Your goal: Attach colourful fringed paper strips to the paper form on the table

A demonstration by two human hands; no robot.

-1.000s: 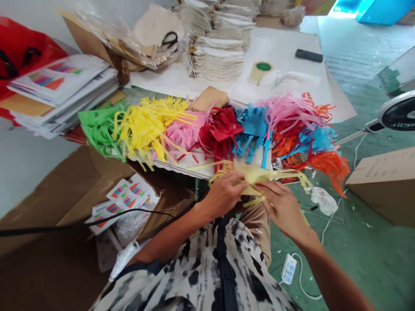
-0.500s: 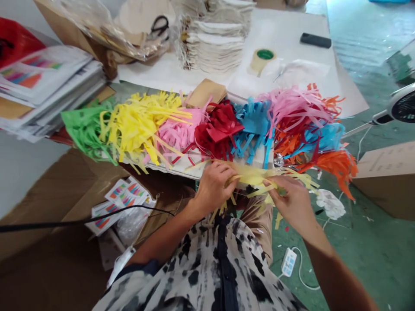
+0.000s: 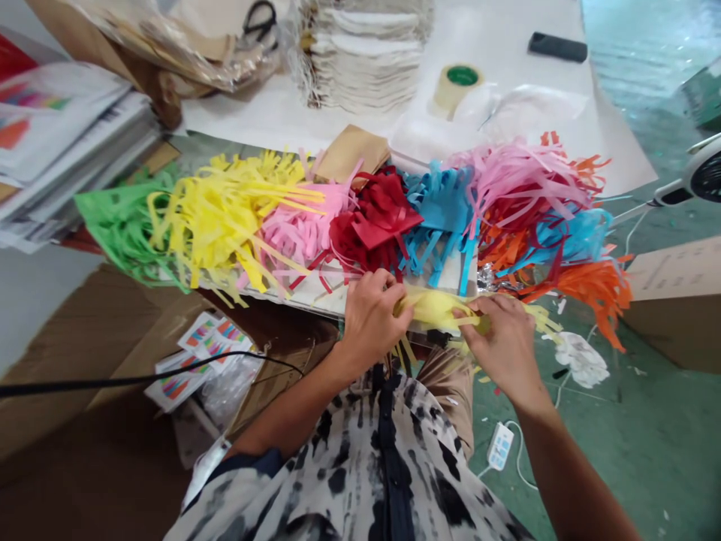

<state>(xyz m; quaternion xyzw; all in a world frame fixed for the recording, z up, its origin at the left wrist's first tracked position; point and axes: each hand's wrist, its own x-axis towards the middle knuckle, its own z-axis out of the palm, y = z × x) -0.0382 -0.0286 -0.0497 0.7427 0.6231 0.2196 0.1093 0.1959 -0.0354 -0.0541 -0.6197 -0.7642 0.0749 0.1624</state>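
Fingers (image 3: 388,289) pinching; left hand (image 3: 372,319) and right hand (image 3: 505,347) grip thin, limp, fringed yellow tissue paper (image 3: 436,306).

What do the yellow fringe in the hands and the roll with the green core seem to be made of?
The yellow fringe: likely thin tissue paper, matte; it is cut into strips that crumple softly between the left hand and right hand. The roll: probably masking tape, with a dull beige paper look.

The pale yellow fringed paper (image 3: 436,308), spread flat a second ago, is now bunched into a tighter roll between the left hand (image 3: 372,319) and the right hand (image 3: 504,346). Both hands sit closer to the surface (image 3: 315,293), and fewer strips fan out beyond the right hand.
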